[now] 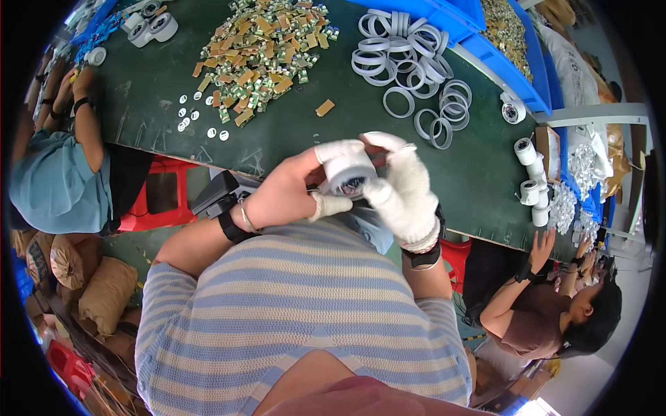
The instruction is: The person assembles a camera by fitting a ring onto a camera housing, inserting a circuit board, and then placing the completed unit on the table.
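A white round housing with a dark lens-like centre is held in front of my chest, near the table's front edge. Wrapped round its left side, my left hand is bare apart from white coverings on some fingers. My right hand, in a white knitted glove, grips the housing from the right, its thumb by the dark face. Part of the housing is hidden behind my fingers. Beyond my hands, a pile of white rings lies on the green table.
Small circuit boards are heaped at the far middle, with small white discs beside them. Blue bins stand far right. White housings line the right edge. Co-workers sit at left and right.
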{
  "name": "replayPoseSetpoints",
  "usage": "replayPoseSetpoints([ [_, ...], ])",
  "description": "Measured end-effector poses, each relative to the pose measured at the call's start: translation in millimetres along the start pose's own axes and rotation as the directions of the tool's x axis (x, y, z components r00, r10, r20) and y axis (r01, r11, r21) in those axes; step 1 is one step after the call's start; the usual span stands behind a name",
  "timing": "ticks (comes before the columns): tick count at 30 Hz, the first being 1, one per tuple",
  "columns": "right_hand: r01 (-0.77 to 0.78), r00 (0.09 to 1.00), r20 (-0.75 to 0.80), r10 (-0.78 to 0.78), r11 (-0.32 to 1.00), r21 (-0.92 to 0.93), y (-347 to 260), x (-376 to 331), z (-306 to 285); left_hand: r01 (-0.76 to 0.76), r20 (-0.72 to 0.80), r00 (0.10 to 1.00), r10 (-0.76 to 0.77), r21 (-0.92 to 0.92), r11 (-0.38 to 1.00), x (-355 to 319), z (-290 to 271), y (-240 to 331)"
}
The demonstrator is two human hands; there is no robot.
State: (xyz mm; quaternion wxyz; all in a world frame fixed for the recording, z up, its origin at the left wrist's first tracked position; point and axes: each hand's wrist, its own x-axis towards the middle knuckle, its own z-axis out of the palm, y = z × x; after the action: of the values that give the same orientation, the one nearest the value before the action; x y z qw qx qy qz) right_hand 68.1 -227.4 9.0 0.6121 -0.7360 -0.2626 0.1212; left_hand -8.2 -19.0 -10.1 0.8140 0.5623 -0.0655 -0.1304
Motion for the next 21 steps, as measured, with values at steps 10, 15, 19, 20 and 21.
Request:
replayPoseSetpoints([
  [10, 0.193, 0.979, 0.017, -0.202, 0.902, -0.386, 1, 3, 8, -0.018, 0.097, 0.994, -0.041, 0.536, 0.844, 9, 6, 16],
  [15, -0.164, 0.986, -0.097, 0.134, 0.854, -0.494, 12, 22, -32, -0.147, 0.070, 0.966, 0.248, 0.940, 0.307, 43, -34, 22],
  [19, -0.003, 0.988, -0.109, -0.105, 0.704, -0.710, 24, 43, -31, -0.034, 0.052, 0.961, 0.271, 0.997, -0.069, 79, -67, 10],
  [20, 0.178, 0.943, -0.054, -0.327, 0.638, -0.749, 24, 40, -29, -0.036, 0.053, 0.960, 0.274, 0.997, -0.069, 78, -69, 7],
  [21, 0.211, 0.924, -0.053, -0.379, 0.621, -0.755, 18, 37, -26, -0.038, 0.059, 0.959, 0.277, 0.996, -0.083, 79, -69, 7],
])
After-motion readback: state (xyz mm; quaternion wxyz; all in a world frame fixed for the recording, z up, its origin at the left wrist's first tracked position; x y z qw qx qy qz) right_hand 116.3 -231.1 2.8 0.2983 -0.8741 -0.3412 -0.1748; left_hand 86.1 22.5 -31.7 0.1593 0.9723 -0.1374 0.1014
